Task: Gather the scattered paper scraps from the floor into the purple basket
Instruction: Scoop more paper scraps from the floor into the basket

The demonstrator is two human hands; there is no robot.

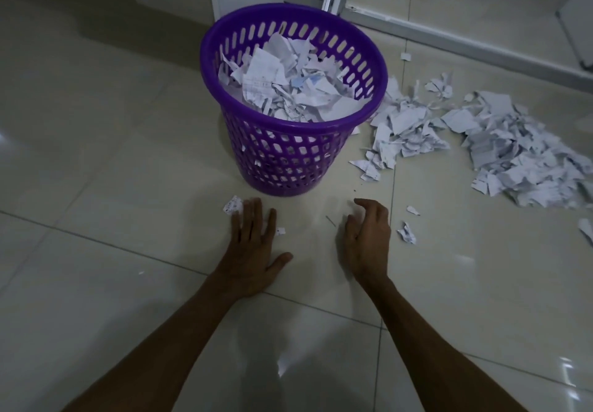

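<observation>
Glossy pale tile floor (112, 170) carries one purple basket (288, 158), already heaped with paper and standing far-centre within reach; one big pile of scraps (500, 148) lies right of it; four loose bits lie near two hands: left hand (255, 248) flat, released, right hand (369, 235) loosely curled, holding nothing, probably poised to sweep

Purple basket (293, 142) of scraps; pile (500, 151) beside
</observation>
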